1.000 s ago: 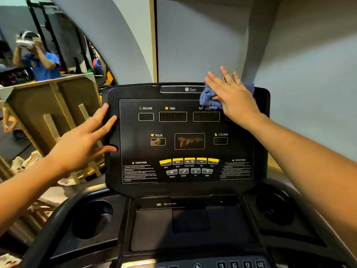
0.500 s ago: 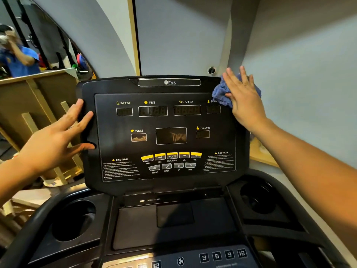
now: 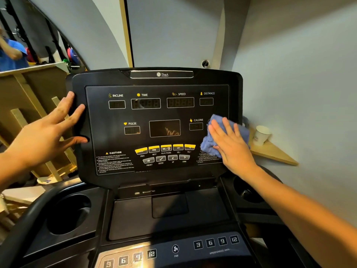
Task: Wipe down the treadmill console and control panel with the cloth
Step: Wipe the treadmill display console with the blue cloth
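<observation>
1. My right hand is the grip on the job: released, fingers flat, pressing the blue cloth to the console at its 4 o'clock edge
2. The unwiped face I judge lies toward 9 o'clock, its long axis left to right
3. My left hand, fingers spread, steadies the 9 o'clock rim
4. The yellow buttons sit just beside the cloth; a paper cup stands on the shelf at 3 o'clock
</observation>
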